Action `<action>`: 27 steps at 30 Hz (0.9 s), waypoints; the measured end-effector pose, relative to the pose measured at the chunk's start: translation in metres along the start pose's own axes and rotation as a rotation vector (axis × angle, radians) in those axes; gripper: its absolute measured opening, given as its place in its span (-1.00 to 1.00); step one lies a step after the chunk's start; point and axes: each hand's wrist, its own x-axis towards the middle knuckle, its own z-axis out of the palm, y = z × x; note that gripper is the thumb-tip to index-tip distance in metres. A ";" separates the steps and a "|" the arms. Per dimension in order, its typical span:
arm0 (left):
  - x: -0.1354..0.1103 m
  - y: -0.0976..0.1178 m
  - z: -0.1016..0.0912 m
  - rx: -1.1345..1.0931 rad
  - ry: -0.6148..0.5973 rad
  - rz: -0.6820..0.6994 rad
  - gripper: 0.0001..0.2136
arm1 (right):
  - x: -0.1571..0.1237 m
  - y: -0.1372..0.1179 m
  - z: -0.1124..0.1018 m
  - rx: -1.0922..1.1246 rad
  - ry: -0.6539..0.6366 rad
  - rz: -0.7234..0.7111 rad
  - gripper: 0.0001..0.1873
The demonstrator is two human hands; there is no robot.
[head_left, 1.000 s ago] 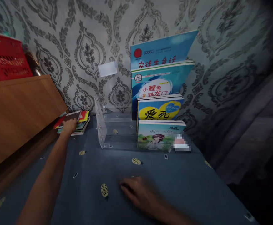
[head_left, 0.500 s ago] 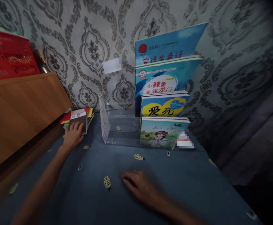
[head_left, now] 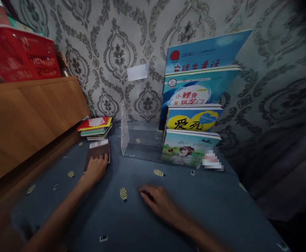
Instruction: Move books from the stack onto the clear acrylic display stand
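My left hand [head_left: 97,167] is closed over a dark brown book [head_left: 97,151], its fingertips near the book's right edge. The book lies low over the table, in front of a stack of books [head_left: 96,130] topped by a red and yellow cover. My right hand [head_left: 159,202] rests on the tablecloth with fingers loosely curled and nothing in it. Beyond it stands a clear stepped book rack [head_left: 125,134]. Upright picture books fill its right side: a green one with a girl [head_left: 187,148] in front, then a blue and yellow one [head_left: 192,119], with taller blue books [head_left: 208,52] behind.
A wooden cabinet [head_left: 32,115] borders the left, with a red basket [head_left: 24,52] on top. Patterned wallpaper [head_left: 118,52] bearing a white paper slip [head_left: 137,72] rises behind. A dark blue tablecloth [head_left: 208,203] with pineapple prints covers the table; its right edge slants down toward me.
My left hand has brought the brown book off the stack, toward me and to the right. The view has turned slightly left. My right hand stays nearly where it was.
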 end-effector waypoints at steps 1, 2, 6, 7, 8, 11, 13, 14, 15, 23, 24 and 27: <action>-0.012 0.008 -0.007 -0.028 -0.033 0.040 -0.57 | 0.000 0.000 0.000 0.001 0.001 -0.003 -0.68; -0.024 0.014 -0.015 -0.057 -0.058 0.078 -0.63 | 0.000 0.000 0.000 -0.003 0.002 -0.005 -0.68; -0.039 0.019 -0.036 -0.476 -0.177 0.548 -0.68 | 0.000 0.000 0.002 -0.037 -0.004 0.012 -0.70; -0.033 0.014 -0.036 -0.532 -0.174 0.572 -0.67 | 0.000 0.000 0.002 -0.039 -0.002 0.016 -0.70; -0.024 0.008 -0.033 -0.546 -0.134 0.515 -0.66 | 0.000 0.000 0.002 -0.036 0.002 0.014 -0.70; 0.011 -0.018 -0.013 -0.400 0.049 0.014 -0.67 | -0.001 0.000 0.001 -0.017 0.015 -0.019 -0.71; 0.031 -0.035 0.005 -0.361 0.068 -0.146 -0.62 | -0.002 0.001 0.001 -0.015 0.021 -0.035 -0.71; 0.037 -0.041 0.013 -0.353 0.062 -0.187 -0.60 | -0.002 0.001 0.001 -0.019 0.025 -0.038 -0.72; 0.041 -0.047 0.020 -0.350 0.052 -0.209 -0.59 | -0.002 0.002 0.002 -0.023 0.032 -0.042 -0.73; 0.028 -0.047 0.039 -0.300 0.098 -0.232 -0.55 | -0.002 0.008 0.007 -0.019 0.099 -0.054 -0.75; 0.024 -0.043 0.038 -0.290 0.103 -0.228 -0.54 | -0.002 0.009 0.007 -0.015 0.127 -0.065 -0.76; 0.009 -0.030 0.035 -0.254 0.119 -0.196 -0.53 | -0.006 0.010 0.009 -0.038 0.214 -0.149 -0.76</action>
